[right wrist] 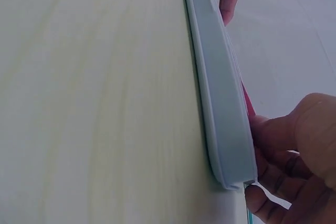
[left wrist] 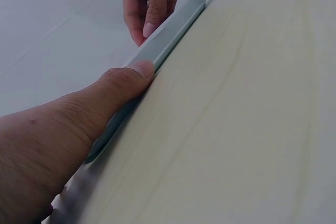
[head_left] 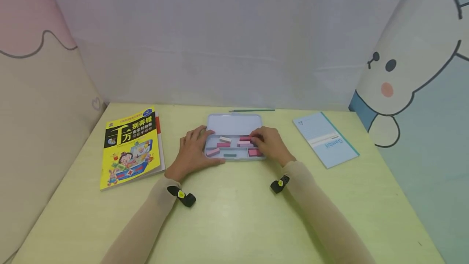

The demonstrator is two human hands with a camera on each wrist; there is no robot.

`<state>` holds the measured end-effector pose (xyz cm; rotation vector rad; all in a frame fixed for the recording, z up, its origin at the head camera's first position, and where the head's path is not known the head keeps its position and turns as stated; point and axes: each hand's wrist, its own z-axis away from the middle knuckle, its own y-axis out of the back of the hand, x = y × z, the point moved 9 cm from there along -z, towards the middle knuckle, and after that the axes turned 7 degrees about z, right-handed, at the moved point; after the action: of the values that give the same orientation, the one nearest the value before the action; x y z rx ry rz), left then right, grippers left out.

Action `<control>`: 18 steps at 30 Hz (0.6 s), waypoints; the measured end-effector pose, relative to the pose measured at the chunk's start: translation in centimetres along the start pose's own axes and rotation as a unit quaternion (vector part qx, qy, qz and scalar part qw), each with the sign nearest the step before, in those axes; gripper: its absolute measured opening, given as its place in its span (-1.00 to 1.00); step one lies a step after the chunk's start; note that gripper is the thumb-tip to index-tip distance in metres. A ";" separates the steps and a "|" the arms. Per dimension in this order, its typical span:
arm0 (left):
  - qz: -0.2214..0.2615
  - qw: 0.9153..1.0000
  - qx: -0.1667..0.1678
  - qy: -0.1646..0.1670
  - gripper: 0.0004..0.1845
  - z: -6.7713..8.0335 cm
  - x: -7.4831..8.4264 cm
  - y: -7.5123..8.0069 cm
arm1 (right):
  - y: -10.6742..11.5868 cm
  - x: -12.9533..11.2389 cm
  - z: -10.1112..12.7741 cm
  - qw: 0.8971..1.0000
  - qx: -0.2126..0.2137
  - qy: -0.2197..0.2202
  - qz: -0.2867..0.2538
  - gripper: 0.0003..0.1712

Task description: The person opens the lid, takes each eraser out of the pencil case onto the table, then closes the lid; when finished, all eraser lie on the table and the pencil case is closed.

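Observation:
A pale blue tin case lies open at the middle of the table, lid flat at the back. Its tray holds several small blocks: pink ones, a white one and a green one. My left hand rests flat at the case's left end, thumb pressed against the front wall. My right hand reaches into the right side of the tray, its curled fingers pinching a pink block. In the right wrist view the case wall hides most of the contents.
A yellow picture book lies at the left, a light blue notebook at the right. A green pencil lies behind the case. Soft walls close in the table at the back and on both sides.

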<state>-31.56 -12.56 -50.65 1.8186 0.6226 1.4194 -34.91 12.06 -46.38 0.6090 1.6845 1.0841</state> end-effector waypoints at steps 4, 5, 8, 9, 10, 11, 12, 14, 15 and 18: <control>-0.001 1.000 0.003 0.002 0.16 -0.1 -0.3 0.4 | 1.0 0.2 0.4 0.998 0.051 -0.002 -0.036 -0.81; 0.000 1.000 0.002 0.004 0.16 -0.1 -0.4 0.5 | 1.4 0.3 0.5 0.997 0.063 -0.002 -0.042 -0.81; 0.003 1.000 -0.002 0.009 0.15 0.0 -0.5 0.5 | 2.4 0.9 0.9 0.994 0.097 -0.012 -0.057 -0.82; 0.004 1.000 -0.003 0.010 0.15 0.0 -0.5 0.5 | 2.7 1.3 1.0 0.993 0.105 -0.021 -0.059 -0.82; 0.005 1.000 -0.005 0.011 0.14 0.0 -0.5 0.5 | 3.0 1.7 1.1 0.991 0.113 -0.030 -0.062 -0.82; 0.008 1.000 -0.006 0.010 0.15 0.0 -0.5 0.5 | 3.3 2.1 1.2 0.990 0.120 -0.042 -0.064 -0.81; 0.010 1.000 -0.007 0.010 0.15 0.0 -0.4 0.5 | 3.6 2.6 1.3 0.988 0.127 -0.054 -0.068 -0.81; 0.012 1.000 -0.008 0.010 0.15 0.0 -0.3 0.4 | 4.0 3.6 1.4 0.985 0.138 -0.076 -0.066 -0.81; 0.012 1.000 -0.008 0.009 0.15 0.0 -0.2 0.4 | 4.3 4.1 1.4 0.984 0.142 -0.086 -0.064 -0.80; 0.011 1.000 -0.008 0.006 0.15 -0.1 -0.1 0.4 | 4.6 5.6 1.2 0.981 0.149 -0.114 -0.057 -0.78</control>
<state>-31.75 -12.89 -50.40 1.8111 0.5977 1.4479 -36.35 19.17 -45.07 0.7852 1.6678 0.6579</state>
